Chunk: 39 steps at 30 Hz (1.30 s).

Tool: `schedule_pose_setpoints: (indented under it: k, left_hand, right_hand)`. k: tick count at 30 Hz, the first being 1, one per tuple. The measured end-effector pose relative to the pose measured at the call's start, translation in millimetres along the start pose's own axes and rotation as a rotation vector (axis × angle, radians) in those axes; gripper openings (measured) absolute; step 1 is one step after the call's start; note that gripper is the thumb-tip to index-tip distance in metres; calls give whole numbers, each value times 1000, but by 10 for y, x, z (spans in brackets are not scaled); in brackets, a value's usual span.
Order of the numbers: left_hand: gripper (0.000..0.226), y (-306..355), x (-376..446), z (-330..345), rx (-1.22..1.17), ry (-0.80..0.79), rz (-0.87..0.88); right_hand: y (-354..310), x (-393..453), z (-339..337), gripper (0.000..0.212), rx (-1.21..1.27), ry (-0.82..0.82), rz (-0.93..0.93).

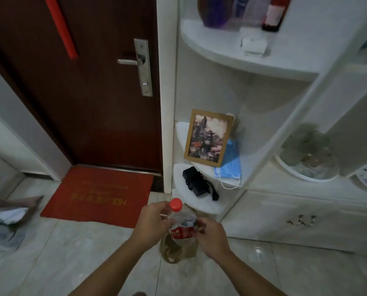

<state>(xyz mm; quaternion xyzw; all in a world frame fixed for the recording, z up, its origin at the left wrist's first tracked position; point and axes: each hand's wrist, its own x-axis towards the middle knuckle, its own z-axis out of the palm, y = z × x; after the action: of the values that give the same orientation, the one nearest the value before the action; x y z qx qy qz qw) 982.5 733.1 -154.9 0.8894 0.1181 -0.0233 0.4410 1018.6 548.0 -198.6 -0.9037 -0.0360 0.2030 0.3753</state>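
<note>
A clear plastic bottle (183,226) with a red cap (176,204) and a red label is held in front of me, low in the middle of the head view. My left hand (152,221) grips its neck and shoulder just under the cap. My right hand (210,236) pinches the torn label at the bottle's side. Under the bottle, on the floor, stands a brown paper bag (174,251) with handles, partly hidden by the bottle and my hands.
A dark red door (88,92) with a metal handle (128,61) and a red mat (99,195) lie ahead left. White corner shelves (199,201) on the right hold a black adapter (196,183), a framed picture (208,138) and blue masks (230,163). Crumpled bags (5,221) lie far left.
</note>
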Motion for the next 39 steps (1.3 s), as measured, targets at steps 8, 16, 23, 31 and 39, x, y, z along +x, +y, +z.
schedule_pose_setpoints:
  k: [8,16,23,31,39]
  left_hand:
    - [17,-1147,818,1030,58,17,-39]
    - [11,-2646,1404,2108,64,-36,-43]
    - [8,-3434,1700,2848,205,-120,-9]
    - [15,-3940,1975,3281,572,-101,106]
    - [16,-3528,1838,2859,449,-263,-87]
  right_hand:
    - [782,1128,668,20,-82,-44,40]
    - [1708,1999,1728,25,-207,-125,0]
    - [2467,2594,2462,18,-413,-148,-31]
    - [2964,3046,2958,15,-696,-144,-182]
    - [2525,2792,2628,28,-681,-322,7]
